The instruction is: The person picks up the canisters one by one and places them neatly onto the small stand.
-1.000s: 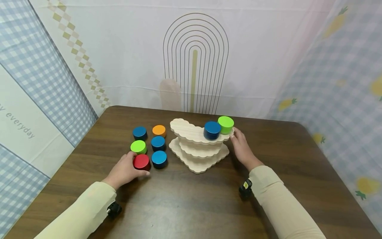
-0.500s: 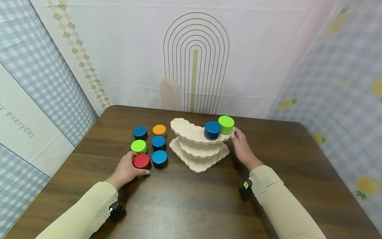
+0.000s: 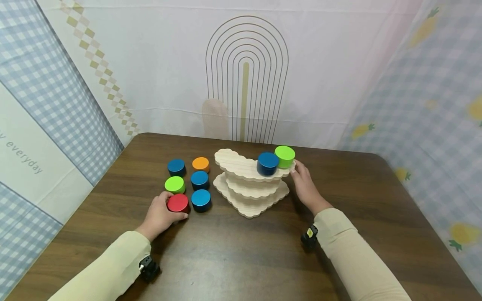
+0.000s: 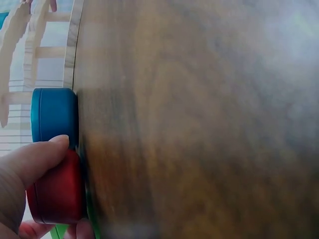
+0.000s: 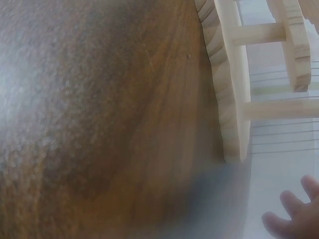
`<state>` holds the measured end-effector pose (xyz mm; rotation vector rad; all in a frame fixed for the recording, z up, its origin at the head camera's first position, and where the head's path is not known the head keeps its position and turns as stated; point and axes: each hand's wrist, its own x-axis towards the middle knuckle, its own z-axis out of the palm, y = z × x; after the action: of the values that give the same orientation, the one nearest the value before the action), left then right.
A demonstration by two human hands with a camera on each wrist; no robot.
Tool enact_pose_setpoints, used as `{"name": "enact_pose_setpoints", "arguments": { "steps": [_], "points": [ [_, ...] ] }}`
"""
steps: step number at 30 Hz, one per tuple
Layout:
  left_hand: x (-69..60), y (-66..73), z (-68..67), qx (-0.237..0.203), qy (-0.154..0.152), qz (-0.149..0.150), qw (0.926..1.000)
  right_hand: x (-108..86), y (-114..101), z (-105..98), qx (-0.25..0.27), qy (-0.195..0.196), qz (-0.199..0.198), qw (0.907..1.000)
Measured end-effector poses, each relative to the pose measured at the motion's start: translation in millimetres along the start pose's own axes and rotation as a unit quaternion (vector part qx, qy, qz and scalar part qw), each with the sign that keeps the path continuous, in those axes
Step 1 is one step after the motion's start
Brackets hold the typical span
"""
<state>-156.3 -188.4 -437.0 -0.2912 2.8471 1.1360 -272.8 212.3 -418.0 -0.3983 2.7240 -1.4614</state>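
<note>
My left hand [image 3: 161, 214] grips a red round tin [image 3: 178, 203] on the table, thumb on its near side. In the left wrist view, the red tin [image 4: 59, 191] stands beside a blue tin [image 4: 55, 115], thumb tip [image 4: 61, 141] near where they meet. My right hand [image 3: 308, 186] is at the right end of the top tier of a pale wooden tiered stand [image 3: 241, 166], its fingers by the edge. A dark blue tin [image 3: 267, 163] and a green tin [image 3: 284, 156] sit on that tier. In the right wrist view the right hand's fingers [image 5: 291, 204] are spread, below the stand [image 5: 227, 99].
Left of the stand on the brown table [image 3: 241, 259] are two more blue tins [image 3: 176, 167] [image 3: 200, 180], an orange tin [image 3: 201, 164], a lighter blue tin [image 3: 201, 200] and a green tin [image 3: 175, 184]. A patterned cloth [image 3: 162, 62] hangs behind the table.
My left wrist and sleeve have shifted slightly right and nearer the body, while the fingers stay around the red tin. My right hand and the stand look unmoved.
</note>
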Motion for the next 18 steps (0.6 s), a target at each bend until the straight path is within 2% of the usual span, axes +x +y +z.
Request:
{"name": "enact_pose_setpoints", "arguments": {
  "steps": [4,9,18],
  "points": [
    [-1.0,1.7,-0.8,-0.003,0.008,0.008,0.9999,-0.2,-0.8,0.9,0.002,0.004,-0.002,1.0],
    [-3.2,9.8,-4.5,-0.01,0.031,0.025,0.9992,0.3,-0.8,0.2,0.001,-0.001,0.004,1.0],
    [-5.8,40.5,-14.5,-0.025,0.074,0.052,0.9956,0.3,-1.3,-0.6,-0.002,-0.011,0.015,0.9998]
  ]
}}
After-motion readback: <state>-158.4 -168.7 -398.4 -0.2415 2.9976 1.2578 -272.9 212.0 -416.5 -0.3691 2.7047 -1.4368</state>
